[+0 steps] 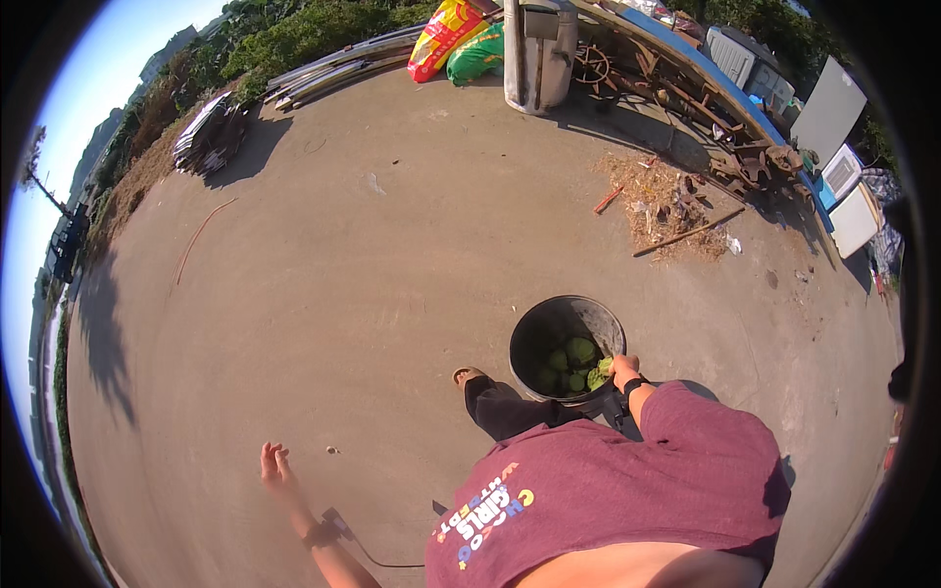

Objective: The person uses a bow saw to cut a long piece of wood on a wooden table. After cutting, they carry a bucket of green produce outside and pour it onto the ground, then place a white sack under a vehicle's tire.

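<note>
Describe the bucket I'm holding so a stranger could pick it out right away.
On the bare concrete yard, look just ahead of the person's foot. The bucket is round and dark, gripped at its rim by the right hand. Unlike the tall grey bin farther off, it holds green round produce.

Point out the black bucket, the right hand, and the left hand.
black bucket (534,333): head view, on its inner left wall.
right hand (623,368): head view, middle of the hand at the bucket rim.
left hand (274,464): head view, middle of the hand, free.

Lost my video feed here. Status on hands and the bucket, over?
Right hand gripping rim of black bucket; green round produce inside. Left hand free, held out over the concrete ground. Nothing blocking.
</note>
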### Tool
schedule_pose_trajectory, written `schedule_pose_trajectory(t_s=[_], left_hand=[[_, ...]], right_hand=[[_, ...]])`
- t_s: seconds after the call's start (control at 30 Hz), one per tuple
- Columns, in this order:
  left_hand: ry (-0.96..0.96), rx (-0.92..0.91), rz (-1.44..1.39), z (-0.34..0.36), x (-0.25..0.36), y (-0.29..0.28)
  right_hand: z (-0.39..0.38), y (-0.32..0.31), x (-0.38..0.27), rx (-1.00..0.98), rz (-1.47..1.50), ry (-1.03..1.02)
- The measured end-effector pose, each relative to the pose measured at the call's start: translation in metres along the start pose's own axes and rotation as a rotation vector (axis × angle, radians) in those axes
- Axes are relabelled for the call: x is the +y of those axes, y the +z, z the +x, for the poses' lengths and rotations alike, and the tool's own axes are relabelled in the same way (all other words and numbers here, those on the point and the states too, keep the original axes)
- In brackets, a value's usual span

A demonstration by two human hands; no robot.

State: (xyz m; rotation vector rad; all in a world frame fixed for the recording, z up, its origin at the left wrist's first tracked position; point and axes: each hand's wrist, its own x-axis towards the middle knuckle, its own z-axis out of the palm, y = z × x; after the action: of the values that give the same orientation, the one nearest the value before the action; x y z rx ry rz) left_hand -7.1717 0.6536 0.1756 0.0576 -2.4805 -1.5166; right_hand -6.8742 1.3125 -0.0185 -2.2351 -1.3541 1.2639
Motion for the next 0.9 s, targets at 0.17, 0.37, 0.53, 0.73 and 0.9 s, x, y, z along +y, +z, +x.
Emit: schedule_pose_trajectory(t_s=[0.17, 0.37, 0.53, 0.73, 0.9], left_hand=[[-0.562, -0.056, 0.04, 0.045, -0.061, 0.063], [-0.897, -0.98, 0.645, 0.044, -0.112, 0.077], [-1.002, -0.905, 0.75, 0.19, -0.176, 0.082], [-0.32, -0.55, 0.752, 0.59, -0.173, 0.157], [0.131, -0.378, 0.561, 0.942, -0.069, 0.292]], right_hand=[[-0.047, 0.152, -0.089, -0.042, -0.083, 0.034], [-0.078, 0.263, -0.242, -0.281, -0.005, 0.118], [-0.134, 0.411, -0.334, -0.254, 0.046, 0.088], [-0.18, 0.57, -0.446, -0.117, 0.08, 0.089], [-0.157, 0.687, -0.554, -0.29, 0.415, 0.226]])
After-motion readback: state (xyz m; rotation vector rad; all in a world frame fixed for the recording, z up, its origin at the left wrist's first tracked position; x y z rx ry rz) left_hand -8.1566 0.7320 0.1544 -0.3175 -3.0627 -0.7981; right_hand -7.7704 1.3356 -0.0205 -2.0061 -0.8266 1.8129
